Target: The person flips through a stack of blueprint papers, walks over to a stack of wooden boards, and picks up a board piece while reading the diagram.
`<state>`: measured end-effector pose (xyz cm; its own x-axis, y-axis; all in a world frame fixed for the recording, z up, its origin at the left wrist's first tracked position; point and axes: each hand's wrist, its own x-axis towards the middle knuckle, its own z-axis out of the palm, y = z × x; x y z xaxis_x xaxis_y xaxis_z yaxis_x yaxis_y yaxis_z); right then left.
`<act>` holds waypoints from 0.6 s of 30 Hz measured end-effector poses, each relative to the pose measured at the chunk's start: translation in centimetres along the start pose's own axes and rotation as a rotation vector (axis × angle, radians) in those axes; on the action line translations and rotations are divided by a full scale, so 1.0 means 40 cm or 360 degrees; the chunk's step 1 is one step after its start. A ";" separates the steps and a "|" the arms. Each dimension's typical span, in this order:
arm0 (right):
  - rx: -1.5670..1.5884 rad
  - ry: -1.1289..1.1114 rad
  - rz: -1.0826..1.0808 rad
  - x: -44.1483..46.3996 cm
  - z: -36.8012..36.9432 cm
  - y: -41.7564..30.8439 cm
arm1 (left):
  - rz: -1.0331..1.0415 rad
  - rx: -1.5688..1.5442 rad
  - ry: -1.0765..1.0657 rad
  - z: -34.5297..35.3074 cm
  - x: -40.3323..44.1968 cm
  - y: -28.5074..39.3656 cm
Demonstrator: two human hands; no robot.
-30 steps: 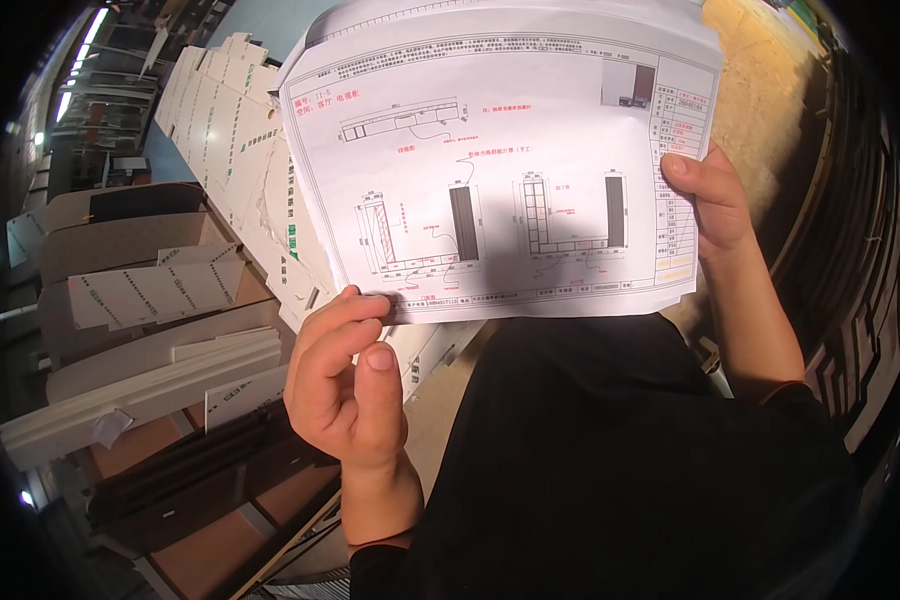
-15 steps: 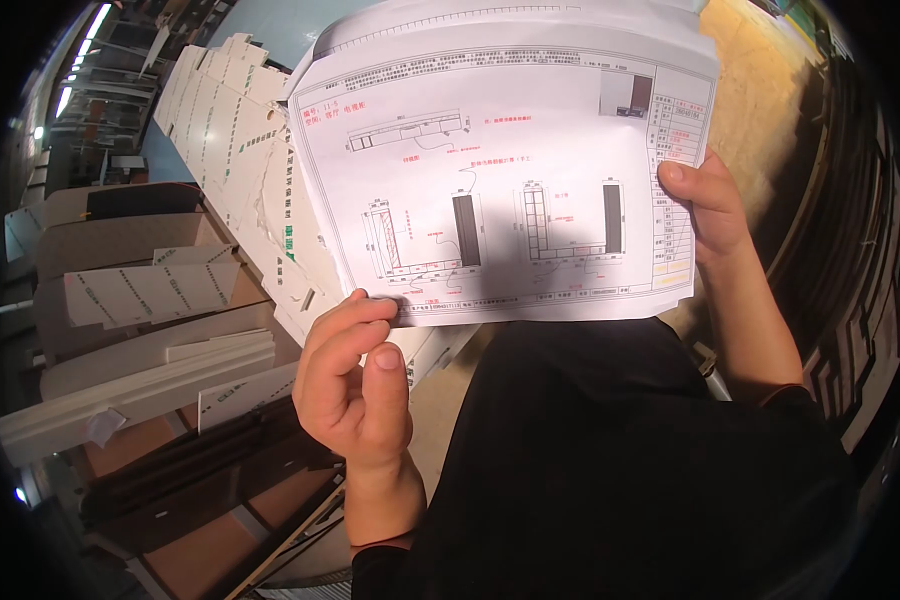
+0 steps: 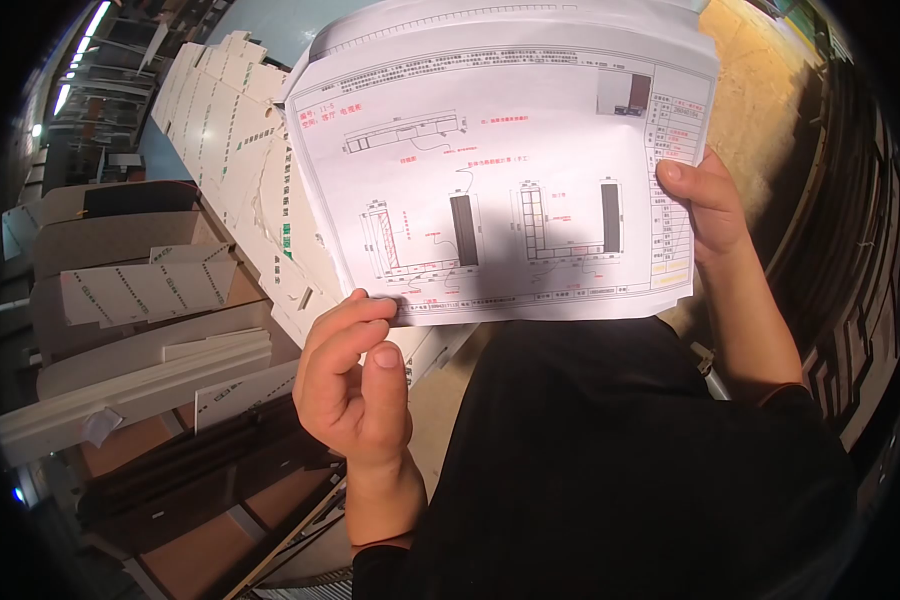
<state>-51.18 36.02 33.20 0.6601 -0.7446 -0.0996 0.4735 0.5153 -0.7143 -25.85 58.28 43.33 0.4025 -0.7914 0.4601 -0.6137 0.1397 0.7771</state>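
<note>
A stack of printed sheets (image 3: 510, 130) with cabinet drawings and red lettering faces me in the upper middle. My right hand (image 3: 708, 205) grips the right edge, its thumb lying on top of the front page. At the lower left corner is my left hand (image 3: 355, 375), palm towards me and fingers curled. Its fingertips touch the sheets' bottom edge, while the thumb stands apart from the paper. A dark shadow falls over the lower middle of the page.
White boards with green print (image 3: 235, 150) lie behind the sheets at the left. Below them, more panels (image 3: 145, 290) and brown pieces are stacked. Dark panels (image 3: 840, 350) line the right side. Concrete floor (image 3: 435, 405) shows beside the black clothing.
My left hand and the lower left corner of the sheets have shifted slightly right and down in view. Both hands remain at the paper.
</note>
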 end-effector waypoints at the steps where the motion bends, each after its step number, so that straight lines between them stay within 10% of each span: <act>1: 0.0006 0.0004 -0.0001 0.000 0.001 0.001 | -0.0001 -0.0001 -0.0002 -0.002 0.001 0.000; 18: 0.0065 -0.0040 0.0011 0.018 -0.017 0.006 | -0.0016 0.0007 0.0138 -0.017 0.014 -0.003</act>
<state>-50.99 35.32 32.50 0.6777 -0.7302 -0.0866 0.4918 0.5376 -0.6849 -25.08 58.22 43.79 0.4659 -0.7381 0.4880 -0.6121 0.1294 0.7801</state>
